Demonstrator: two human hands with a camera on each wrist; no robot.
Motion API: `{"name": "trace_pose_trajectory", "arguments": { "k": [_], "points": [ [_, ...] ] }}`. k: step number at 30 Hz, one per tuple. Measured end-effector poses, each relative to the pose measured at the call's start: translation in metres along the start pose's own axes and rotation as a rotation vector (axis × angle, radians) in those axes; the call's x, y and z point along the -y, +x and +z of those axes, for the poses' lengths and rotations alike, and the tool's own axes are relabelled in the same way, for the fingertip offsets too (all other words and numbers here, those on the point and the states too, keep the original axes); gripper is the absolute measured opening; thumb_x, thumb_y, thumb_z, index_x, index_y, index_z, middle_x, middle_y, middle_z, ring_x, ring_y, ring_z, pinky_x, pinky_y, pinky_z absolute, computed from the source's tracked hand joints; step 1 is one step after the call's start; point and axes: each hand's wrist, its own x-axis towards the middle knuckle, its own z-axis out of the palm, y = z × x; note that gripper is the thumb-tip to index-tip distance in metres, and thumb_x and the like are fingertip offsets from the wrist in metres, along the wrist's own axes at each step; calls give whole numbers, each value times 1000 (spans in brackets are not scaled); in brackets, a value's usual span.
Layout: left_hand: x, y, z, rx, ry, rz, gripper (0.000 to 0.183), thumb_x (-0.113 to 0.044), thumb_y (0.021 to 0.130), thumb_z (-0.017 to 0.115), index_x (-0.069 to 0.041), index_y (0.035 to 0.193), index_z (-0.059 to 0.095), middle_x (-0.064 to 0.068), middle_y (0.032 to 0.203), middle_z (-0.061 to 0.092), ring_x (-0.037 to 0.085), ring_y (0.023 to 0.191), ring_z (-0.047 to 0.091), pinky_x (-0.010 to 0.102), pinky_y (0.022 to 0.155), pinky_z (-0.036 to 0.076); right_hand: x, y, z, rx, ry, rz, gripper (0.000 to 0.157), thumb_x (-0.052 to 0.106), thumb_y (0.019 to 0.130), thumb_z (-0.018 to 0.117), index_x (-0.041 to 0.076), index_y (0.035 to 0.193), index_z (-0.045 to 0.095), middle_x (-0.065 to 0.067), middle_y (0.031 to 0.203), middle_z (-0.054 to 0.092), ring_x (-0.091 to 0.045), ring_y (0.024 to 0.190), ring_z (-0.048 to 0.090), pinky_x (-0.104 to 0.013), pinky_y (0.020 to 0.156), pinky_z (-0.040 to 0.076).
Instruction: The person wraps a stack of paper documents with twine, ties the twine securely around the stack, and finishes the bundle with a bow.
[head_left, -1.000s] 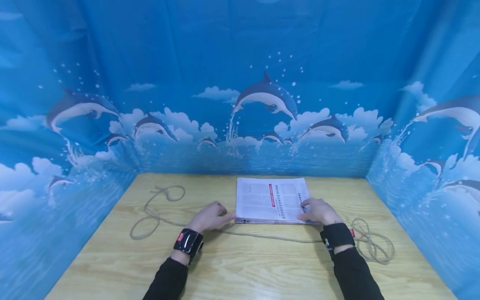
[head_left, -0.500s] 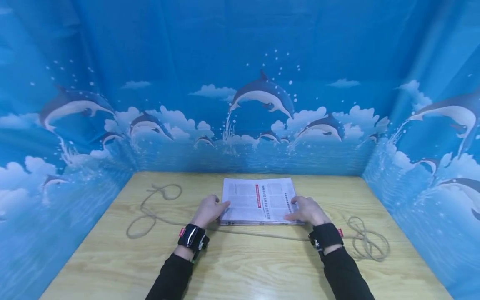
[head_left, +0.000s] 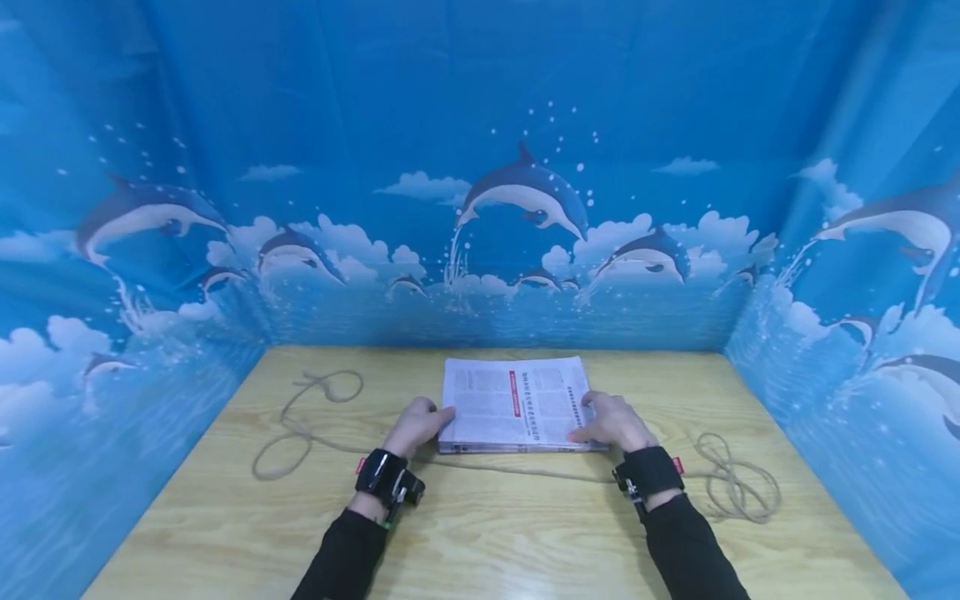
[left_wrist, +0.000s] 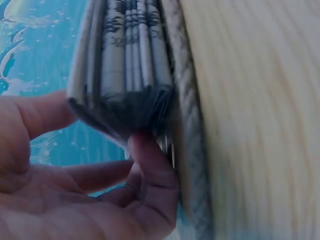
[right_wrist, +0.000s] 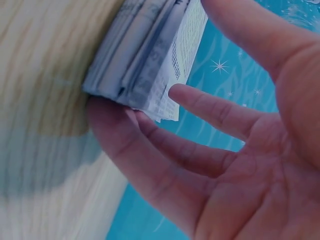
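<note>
A stack of folded newspapers (head_left: 487, 400) lies flat on the wooden table, its printed top sheet facing up. My left hand (head_left: 414, 427) holds its left end, thumb at the top edge. In the left wrist view, curled fingers (left_wrist: 157, 175) meet the end of the newspapers (left_wrist: 115, 60) low down. At the opposite end, my right hand (head_left: 615, 423) grips with the thumb over the top sheet. The right wrist view shows its lower fingers (right_wrist: 145, 155) against the newspapers' end (right_wrist: 140, 55), while another finger stands slightly off it.
A thin rope (head_left: 525, 472) runs across the table (head_left: 525, 533) along the stack's front edge. Its left part lies in loose loops (head_left: 281, 450); a tangled coil (head_left: 738, 479) lies on the right. A blue dolphin-print curtain (head_left: 480, 250) encloses the back and sides.
The newspapers have slid left, and the right hand has moved left with them. The left hand has come up against their left end. Over the last half second little has moved.
</note>
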Motion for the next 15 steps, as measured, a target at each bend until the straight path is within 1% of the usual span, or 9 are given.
{"name": "trace_pose_trajectory", "arguments": {
  "k": [3,10,12,15],
  "points": [
    [0,1,0,27,-42,-21,52,-38,94,61,10,115,58,16,98,61,27,88,57,36,75,46,1,0,0,2,7,5,79,29,72,86,-5,134,51,-25,121,62,-28,95,59,-47,87,48],
    [-1,2,0,67,-171,-55,47,-38,95,61,6,112,59,13,94,61,24,85,58,31,72,43,1,2,0,13,-6,-20,77,31,74,85,-3,134,52,-22,120,63,-27,96,59,-46,86,49],
    [-1,2,0,85,-201,-51,46,-37,95,60,6,112,60,12,92,63,22,83,59,29,71,44,2,2,1,19,-5,-21,76,31,74,85,-3,133,53,-22,119,64,-28,96,60,-47,86,49],
    [-2,2,1,105,-244,-22,46,-35,96,60,8,111,63,11,89,67,20,79,62,27,70,46,1,2,2,22,-7,-20,75,31,74,85,-3,132,53,-21,116,65,-28,96,60,-46,85,49]
  ]
}}
